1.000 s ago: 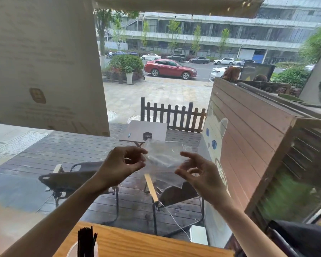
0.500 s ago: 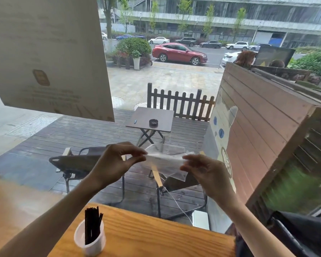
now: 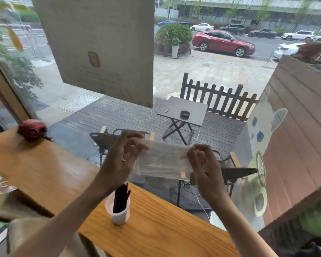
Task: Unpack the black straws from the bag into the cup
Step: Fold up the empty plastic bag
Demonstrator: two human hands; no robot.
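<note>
On the long orange-brown wooden counter [image 3: 156, 225] by the window, I log the task as apparently near complete. The counter runs left to right under both arms; a blurred red round object [image 3: 32, 129] sits at its far left edge, identity unclear.

Above the counter, the clear flat plastic bag [image 3: 162, 161] is held stretched level between both hands. I see no dark straws through it, so I judge it empty. The left hand [image 3: 121, 161] pinches the bag's left edge between thumb and fingertips; the right hand [image 3: 205, 166] pinches the right edge likewise.

Below the left wrist, the small white plastic cup [image 3: 118, 213] stands upright on the counter. The bundle of thin black straws [image 3: 121, 198] stands inside it, tips leaning slightly right.

Remaining, by my judgement: only disposing of the bag.
</note>
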